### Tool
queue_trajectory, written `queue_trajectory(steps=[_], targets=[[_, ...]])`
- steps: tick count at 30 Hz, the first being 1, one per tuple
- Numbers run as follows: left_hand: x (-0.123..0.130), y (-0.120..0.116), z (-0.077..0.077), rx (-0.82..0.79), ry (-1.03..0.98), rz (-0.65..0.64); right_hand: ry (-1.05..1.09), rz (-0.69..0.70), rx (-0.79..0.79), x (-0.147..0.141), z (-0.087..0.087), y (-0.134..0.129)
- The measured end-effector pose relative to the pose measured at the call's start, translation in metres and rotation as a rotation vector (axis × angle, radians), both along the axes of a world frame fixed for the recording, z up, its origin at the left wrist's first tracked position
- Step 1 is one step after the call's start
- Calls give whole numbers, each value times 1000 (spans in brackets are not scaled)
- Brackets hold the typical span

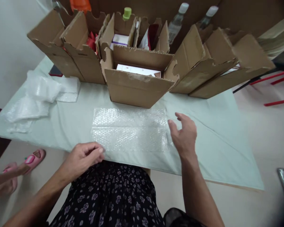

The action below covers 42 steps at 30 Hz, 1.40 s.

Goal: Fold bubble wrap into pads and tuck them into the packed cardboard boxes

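Currently, a sheet of clear bubble wrap (130, 135) lies flat on the bench (222, 145), along the middle of its near edge, with a crease running lengthwise through it. The person's left hand (85, 154) is at the near edge, by the sheet's near left corner; its fingers are curled in with the thumb close against them, and whether they pinch any of the film I cannot tell. The right hand (186, 135) is just beside the sheet's right end, fingers bent and parted from the thumb, with nothing between them.

Just past the sheet's far side stands an open cardboard box (137, 90), with a white carton (138, 70) inside. Behind it, more cardboard holders (72, 64) line the far edge of the bench; one contains a red item (91, 41), another white-and-purple boxes (120, 39). Beyond them rise two clear bottles with white caps, one (176, 26) left of the other (205, 20), and a light green cap (127, 13).

Toward the left edge of the bench lies a loose heap of folded bubble wrap (39, 101), with a dark flat object (55, 71) beyond it. On the floor off the near left corner, another person's feet wear pink sandals (34, 160).
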State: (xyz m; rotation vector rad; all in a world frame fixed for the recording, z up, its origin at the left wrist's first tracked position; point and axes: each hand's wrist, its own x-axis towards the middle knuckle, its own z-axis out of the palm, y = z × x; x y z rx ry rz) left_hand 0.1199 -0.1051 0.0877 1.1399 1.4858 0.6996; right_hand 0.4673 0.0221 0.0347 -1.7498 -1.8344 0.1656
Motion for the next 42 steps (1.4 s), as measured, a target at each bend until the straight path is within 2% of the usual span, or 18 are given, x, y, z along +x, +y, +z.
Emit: queue_trajectory(steps=[2,4,7,9,11,14,19,23,26,29,33,35,37,38,40,42], targets=[[23,28,-5,359,158,15,-51,155,-10,-29,-2,-18],[51,58,-26,602,278,-194,-122,306,-98,-65,-8,-24],[72,92,-70,643,456,-443,-224,381,-268,-100,-22,-13],[64,102,-92,646,520,-556,-276,363,-312,-98,-31,-6],[42,104,-101,654,541,-580,-306,313,-293,-80,-39,-5],[-1,101,-99,630,600,-517,-324,193,-246,-41,-48,-16],[-53,93,-88,531,901,-452,-383,63,-252,15,-50,-44],[-68,68,-82,531,1057,-317,-442,35,-190,66,-41,-72],[-54,50,-74,599,1049,-371,-488,148,-98,89,-30,-86],[-10,52,-71,666,994,-511,-491,295,-33,70,-22,-77],[58,80,-82,750,917,-719,-413,495,-81,-15,-22,-39],[68,93,-90,777,890,-799,-387,588,-141,-50,-27,-22],[52,97,-94,751,900,-813,-380,620,-180,-58,-34,-14],[36,96,-95,718,923,-786,-381,605,-185,-51,-38,-14],[-8,87,-92,631,996,-685,-381,523,-160,-16,-44,-22],[-51,74,-87,556,1084,-500,-385,406,-109,32,-44,-40]])
